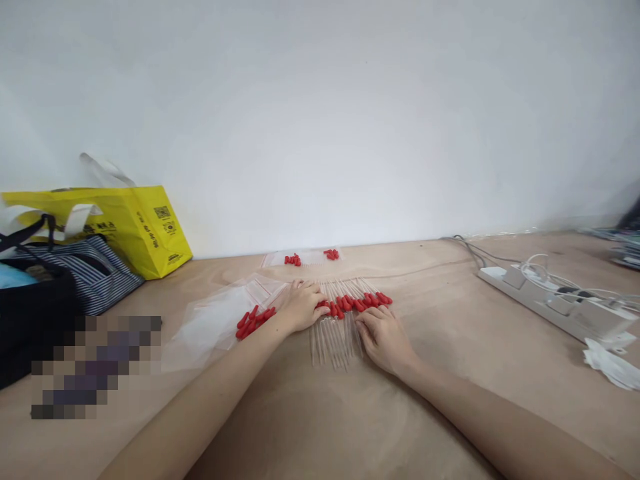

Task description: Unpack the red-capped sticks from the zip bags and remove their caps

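A fan of several clear droppers with red rubber bulbs (350,313) lies on the wooden table (320,413) in front of me. My left hand (303,305) rests palm down on the left edge of that row, fingers together and lying flat. My right hand (383,337) lies flat on the right side of the clear tubes, fingers stretched toward the red bulbs. Left of my left hand, a clear plastic bag (215,323) holds more red-bulbed droppers (254,321).
Two small packets of red-bulbed droppers (310,257) lie by the white wall. A yellow bag (135,223), a striped bag (95,270) and a black bag (30,320) stand at the left. A white power strip (555,303) with cables and a crumpled white wrapper (613,363) sit at the right.
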The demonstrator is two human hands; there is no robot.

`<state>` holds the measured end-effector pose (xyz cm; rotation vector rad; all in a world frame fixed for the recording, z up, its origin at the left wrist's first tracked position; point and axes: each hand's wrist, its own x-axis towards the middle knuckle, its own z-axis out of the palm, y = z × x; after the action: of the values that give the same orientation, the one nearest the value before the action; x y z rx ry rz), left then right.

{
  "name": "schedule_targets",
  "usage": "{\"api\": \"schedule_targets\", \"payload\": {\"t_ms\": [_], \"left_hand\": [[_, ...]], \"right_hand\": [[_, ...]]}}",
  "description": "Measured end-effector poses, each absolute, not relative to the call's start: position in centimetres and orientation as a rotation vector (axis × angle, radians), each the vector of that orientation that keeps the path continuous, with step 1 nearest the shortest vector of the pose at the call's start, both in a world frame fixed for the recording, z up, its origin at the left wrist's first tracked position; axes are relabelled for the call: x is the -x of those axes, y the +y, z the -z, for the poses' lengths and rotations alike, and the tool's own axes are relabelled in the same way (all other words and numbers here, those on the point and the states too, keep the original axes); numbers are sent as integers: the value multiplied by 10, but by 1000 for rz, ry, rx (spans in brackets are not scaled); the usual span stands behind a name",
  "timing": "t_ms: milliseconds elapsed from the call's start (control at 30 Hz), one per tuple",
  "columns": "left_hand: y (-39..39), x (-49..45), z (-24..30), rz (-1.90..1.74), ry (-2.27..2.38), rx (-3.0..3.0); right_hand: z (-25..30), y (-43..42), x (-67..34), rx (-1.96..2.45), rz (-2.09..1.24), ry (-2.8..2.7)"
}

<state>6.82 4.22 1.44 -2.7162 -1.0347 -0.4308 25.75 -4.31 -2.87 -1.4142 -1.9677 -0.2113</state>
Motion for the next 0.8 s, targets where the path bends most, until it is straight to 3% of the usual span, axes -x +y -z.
{"api": "schedule_targets", "payload": {"t_ms": [333, 567, 800], "left_hand": [[27, -70, -11, 722, -1082, 2546], [-19, -34, -2, 1378, -1136, 2595], [-31, -22, 8, 1398, -1058, 2749]], "right_hand": [[30, -43, -258, 1336, 204, -1946], [25, -47, -255, 1190, 194, -1908], [20, -53, -245, 1022, 384, -2027]]}}
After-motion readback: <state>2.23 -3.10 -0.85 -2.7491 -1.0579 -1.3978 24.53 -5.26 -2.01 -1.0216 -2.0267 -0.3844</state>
